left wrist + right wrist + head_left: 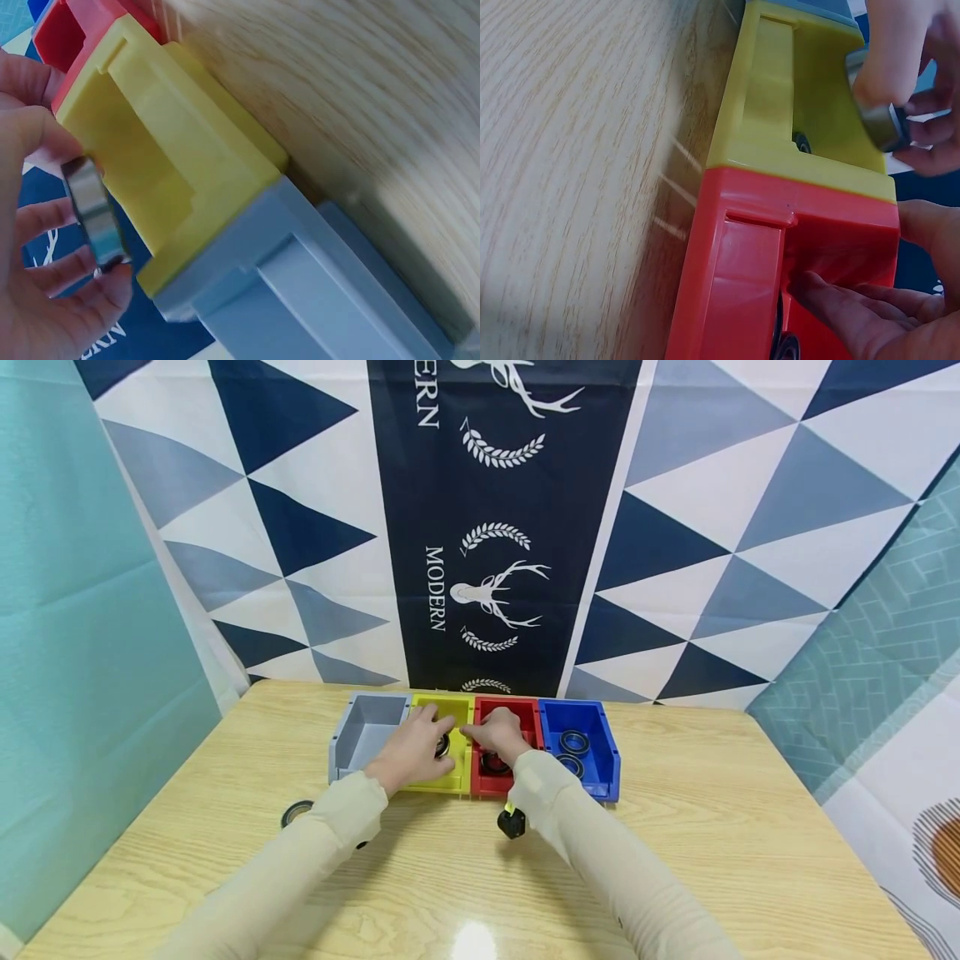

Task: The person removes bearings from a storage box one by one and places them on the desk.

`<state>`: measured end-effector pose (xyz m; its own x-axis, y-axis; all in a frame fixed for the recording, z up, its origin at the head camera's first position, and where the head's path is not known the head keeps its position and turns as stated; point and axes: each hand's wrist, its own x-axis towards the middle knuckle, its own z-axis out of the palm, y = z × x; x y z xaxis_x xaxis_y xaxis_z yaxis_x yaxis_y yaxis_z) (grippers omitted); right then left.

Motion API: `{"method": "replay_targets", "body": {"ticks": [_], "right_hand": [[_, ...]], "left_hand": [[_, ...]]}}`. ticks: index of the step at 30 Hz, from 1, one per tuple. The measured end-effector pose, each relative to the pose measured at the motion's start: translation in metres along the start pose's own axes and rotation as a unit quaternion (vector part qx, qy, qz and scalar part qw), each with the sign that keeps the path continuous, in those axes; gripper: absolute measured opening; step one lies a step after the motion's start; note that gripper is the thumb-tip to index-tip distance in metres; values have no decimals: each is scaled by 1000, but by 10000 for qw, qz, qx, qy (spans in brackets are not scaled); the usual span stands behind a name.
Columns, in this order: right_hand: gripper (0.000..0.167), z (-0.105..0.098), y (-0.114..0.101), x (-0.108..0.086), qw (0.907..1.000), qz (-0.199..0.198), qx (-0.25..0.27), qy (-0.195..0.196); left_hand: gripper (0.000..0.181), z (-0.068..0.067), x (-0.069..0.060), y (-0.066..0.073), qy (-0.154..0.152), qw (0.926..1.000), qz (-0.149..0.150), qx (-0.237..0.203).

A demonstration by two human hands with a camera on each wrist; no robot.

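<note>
Left hand [411,750], half curled, pinching bearing [97,214]

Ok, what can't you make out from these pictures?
Head view: dark object, nearly all hidden by the left sleeve.
Right wrist view: bearings in the red bin, mostly hidden by its front wall.
Same view: bearing inside the yellow bin, likewise.
Left wrist view: blue bin, cut off by the picture's corner.
</note>
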<state>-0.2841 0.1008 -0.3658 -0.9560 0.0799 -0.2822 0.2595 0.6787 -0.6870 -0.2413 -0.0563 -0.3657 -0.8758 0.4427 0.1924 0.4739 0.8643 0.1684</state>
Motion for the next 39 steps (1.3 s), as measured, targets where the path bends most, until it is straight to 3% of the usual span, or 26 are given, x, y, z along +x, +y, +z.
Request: {"method": "replay_targets", "body": {"ticks": [5,21,29,34,39], "right_hand": [[48,-1,0,-1,9999,38,106,-22],[45,0,2,1,9998,31,205,-32],[40,-1,2,0,9999,-83,121,16],[40,-2,2,0,9999,-51,101,-4],[42,0,1,1,10000,-14,48,-27]], "left_hand": [[52,-5,-10,-4,272,9991,297,117],[44,-21,-42,-12,331,9944,899,440],[46,-21,-57,-13,126,9936,958,581],[38,-18,-66,-14,94,9918,1153,541],[37,-14,-75,-16,-125,9905,1292,443]]}}
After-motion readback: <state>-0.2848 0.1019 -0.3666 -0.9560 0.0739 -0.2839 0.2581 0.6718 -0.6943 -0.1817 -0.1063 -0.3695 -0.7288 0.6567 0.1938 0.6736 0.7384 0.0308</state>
